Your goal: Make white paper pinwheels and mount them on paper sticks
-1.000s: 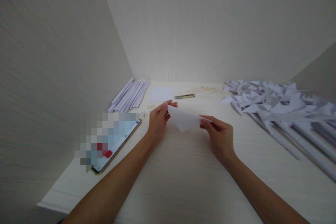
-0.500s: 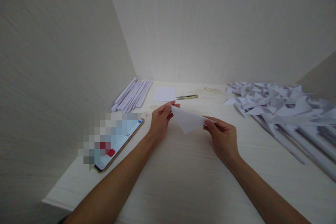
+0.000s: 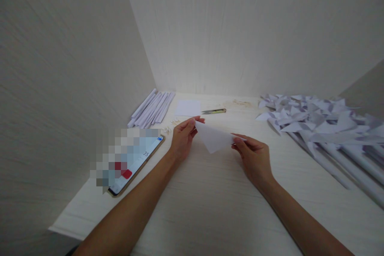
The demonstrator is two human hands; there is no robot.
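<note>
A white sheet of paper [image 3: 212, 138], folded into a triangle, is stretched between my two hands above the table. My left hand [image 3: 183, 135] pinches its upper left corner between thumb and fingers. At the other end, my right hand [image 3: 253, 154] grips the right corner, thumb on top. The triangle's point hangs down toward me. Beyond my left hand a square of white paper [image 3: 188, 108] lies flat, and beside it is a pair of thread snips [image 3: 214, 111] with a yellowish-green handle.
Rolled paper sticks [image 3: 152, 109] lie at the back left. A phone [image 3: 141, 164], partly pixelated, rests near my left forearm. Several paper pinwheels on sticks [image 3: 318, 118] are heaped at the right. Small pale bits [image 3: 167, 130] lie near my left hand. Walls [image 3: 204, 40] enclose the table [image 3: 222, 208].
Both hands and the folded paper have stayed almost still. The number on the phone screen has gone from 34 to 35.
</note>
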